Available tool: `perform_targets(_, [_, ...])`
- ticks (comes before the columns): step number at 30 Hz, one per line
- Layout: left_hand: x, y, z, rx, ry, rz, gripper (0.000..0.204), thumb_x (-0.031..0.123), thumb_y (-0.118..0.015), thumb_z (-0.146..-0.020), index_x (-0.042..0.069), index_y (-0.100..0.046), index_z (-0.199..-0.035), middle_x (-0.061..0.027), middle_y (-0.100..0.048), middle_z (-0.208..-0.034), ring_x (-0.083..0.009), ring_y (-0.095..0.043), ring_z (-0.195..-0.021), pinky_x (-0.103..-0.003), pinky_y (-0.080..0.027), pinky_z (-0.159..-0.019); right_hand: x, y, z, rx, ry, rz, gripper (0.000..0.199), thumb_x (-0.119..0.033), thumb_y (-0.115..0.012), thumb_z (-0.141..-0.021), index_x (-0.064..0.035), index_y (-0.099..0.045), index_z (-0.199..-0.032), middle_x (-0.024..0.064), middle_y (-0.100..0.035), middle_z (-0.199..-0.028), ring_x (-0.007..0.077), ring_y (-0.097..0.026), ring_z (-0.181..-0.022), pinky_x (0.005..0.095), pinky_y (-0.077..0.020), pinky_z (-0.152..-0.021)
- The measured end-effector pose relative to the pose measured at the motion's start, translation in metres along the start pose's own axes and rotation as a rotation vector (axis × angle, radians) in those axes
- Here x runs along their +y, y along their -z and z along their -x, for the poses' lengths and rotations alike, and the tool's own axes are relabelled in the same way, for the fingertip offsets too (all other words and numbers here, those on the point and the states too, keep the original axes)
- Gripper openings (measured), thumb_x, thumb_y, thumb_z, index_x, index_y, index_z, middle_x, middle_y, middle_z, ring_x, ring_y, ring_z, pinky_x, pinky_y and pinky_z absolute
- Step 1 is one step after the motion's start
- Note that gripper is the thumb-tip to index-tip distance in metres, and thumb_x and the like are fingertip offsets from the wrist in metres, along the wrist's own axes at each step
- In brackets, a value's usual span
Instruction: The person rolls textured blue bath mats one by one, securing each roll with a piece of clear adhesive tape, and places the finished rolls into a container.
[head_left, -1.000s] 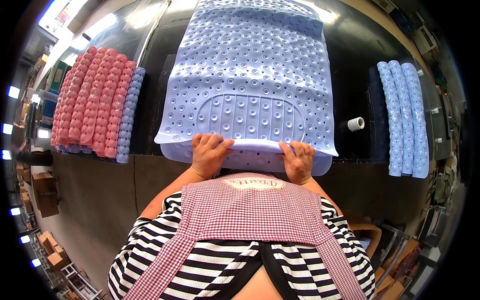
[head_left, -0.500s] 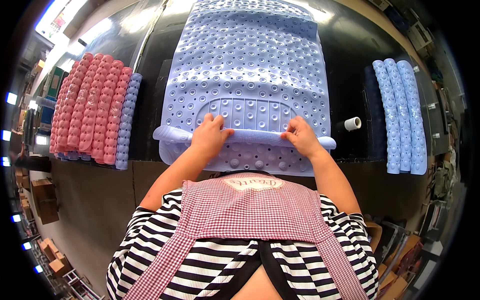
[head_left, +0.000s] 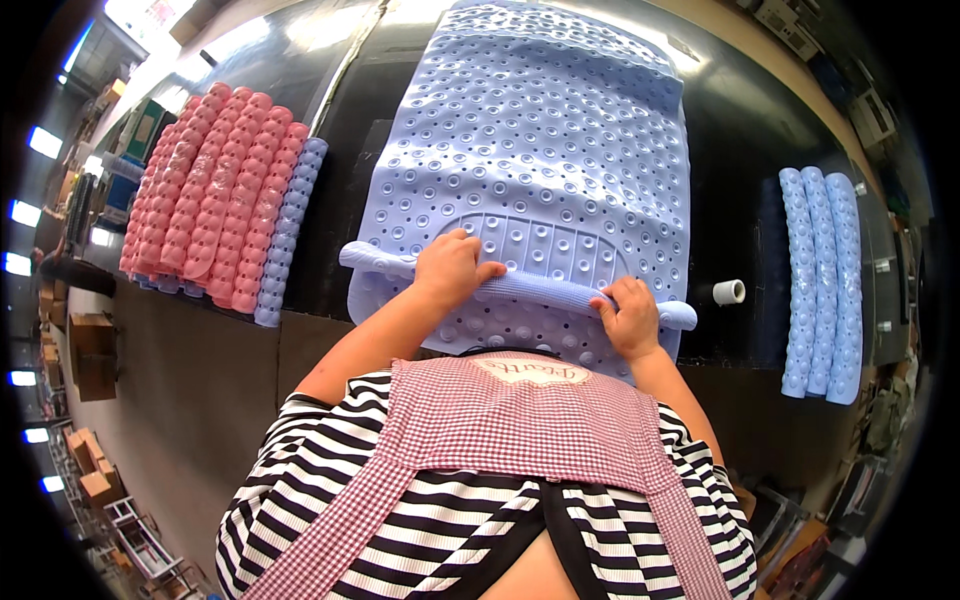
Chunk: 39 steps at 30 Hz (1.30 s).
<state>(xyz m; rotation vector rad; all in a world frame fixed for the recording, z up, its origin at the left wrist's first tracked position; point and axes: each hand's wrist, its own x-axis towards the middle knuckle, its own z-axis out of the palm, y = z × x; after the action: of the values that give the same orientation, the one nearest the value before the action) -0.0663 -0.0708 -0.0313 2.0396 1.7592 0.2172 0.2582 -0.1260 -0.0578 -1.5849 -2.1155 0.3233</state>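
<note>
A dark, glossy worktop point(head_left: 735, 150) carries a large pale-blue bath mat point(head_left: 545, 150) at its middle, pink rolled mats point(head_left: 215, 190) with one blue roll point(head_left: 290, 230) on the left, three blue rolled mats point(head_left: 822, 280) on the right, and a small white tape roll point(head_left: 729, 292) near the front edge.

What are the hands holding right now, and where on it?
Both hands grip the blue bath mat by its rolled-up near edge: the left hand left of the roll's middle, the right hand near its right end.
</note>
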Motion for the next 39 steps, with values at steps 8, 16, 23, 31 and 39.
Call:
perform_targets(8, [-0.088, 0.001, 0.037, 0.345, -0.425, -0.081, 0.039, 0.049, -0.07, -0.088, 0.01, -0.066, -0.084, -0.0075, -0.064, -0.091, -0.0313, -0.062, -0.091, -0.044, -0.046, -0.084, -0.003, 0.004, -0.023, -0.185, -0.217, -0.004, 0.037, -0.041, -0.08, -0.083, -0.0063, -0.066, -0.084, 0.0086, -0.066, -0.088, 0.0334, -0.065, -0.09, 0.0452, -0.051, -0.077])
perform_targets(16, [-0.097, 0.018, 0.025, 0.161, -0.091, -0.268, 0.042, 0.048, -0.066, -0.093, 0.007, -0.069, -0.084, -0.0132, -0.068, -0.084, -0.036, -0.065, -0.085, -0.047, -0.049, -0.078, -0.002, 0.013, -0.017, -0.055, -0.215, 0.129, 0.062, -0.063, -0.077, -0.078, -0.0029, -0.065, -0.086, 0.0153, -0.061, -0.087, 0.0363, -0.061, -0.09, 0.0468, -0.0488, -0.078])
perform_targets(23, [-0.073, 0.037, 0.019, -0.078, 0.116, -0.277, 0.054, 0.057, -0.06, -0.095, 0.006, -0.074, -0.085, -0.0157, -0.073, -0.087, -0.0373, -0.068, -0.088, -0.048, -0.051, -0.079, 0.006, 0.011, -0.001, -0.031, -0.262, 0.382, 0.082, -0.085, -0.057, -0.078, -0.0034, -0.065, -0.088, 0.0158, -0.063, -0.088, 0.0364, -0.06, -0.091, 0.0502, -0.0482, -0.08])
perform_targets(31, [-0.083, 0.03, 0.008, 0.272, -0.043, -0.036, 0.03, 0.036, -0.081, -0.083, 0.008, -0.069, -0.085, -0.0099, -0.069, -0.09, -0.0335, -0.068, -0.085, -0.046, -0.051, -0.076, 0.015, -0.001, -0.014, 0.128, -0.302, 0.197, 0.072, -0.075, -0.078, -0.068, -0.0079, -0.058, -0.087, 0.0116, -0.058, -0.097, 0.0331, -0.056, -0.094, 0.0456, -0.0427, -0.087])
perform_targets(39, [-0.091, 0.008, 0.017, 0.297, -0.585, 0.043, 0.031, 0.007, -0.071, -0.081, 0.019, -0.073, -0.109, -0.0053, -0.065, -0.098, -0.0279, -0.064, -0.086, -0.04, -0.05, -0.08, 0.016, -0.005, -0.038, -0.014, -0.393, -0.037, 0.046, -0.046, -0.089, -0.073, -0.0113, -0.059, -0.081, 0.0087, -0.055, -0.101, 0.0306, -0.055, -0.098, 0.0441, -0.0392, -0.091])
